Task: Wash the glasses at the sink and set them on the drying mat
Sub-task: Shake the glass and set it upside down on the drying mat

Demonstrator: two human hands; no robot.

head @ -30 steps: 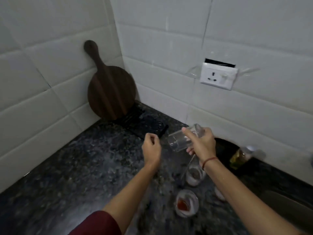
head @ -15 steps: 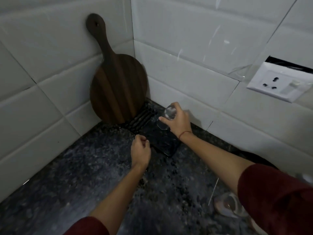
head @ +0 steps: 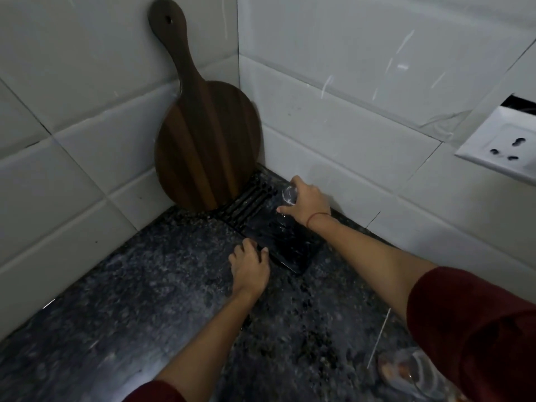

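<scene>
Kitchen corner, cutting board (head: 206, 146) leaning on white tiles (head: 72, 82) at 12 o'clock, socket (head: 504, 146) sitting at 3 o'clock, speckled stone countertop (head: 130, 300).

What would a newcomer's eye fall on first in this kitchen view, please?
Most likely the dark round wooden board, leaning upright in the tiled corner. Next comes the right hand, gripping a clear glass from above over the black drying mat at the board's foot, while the left hand rests at the mat's near edge. A white socket sits on the wall at far right.
</scene>
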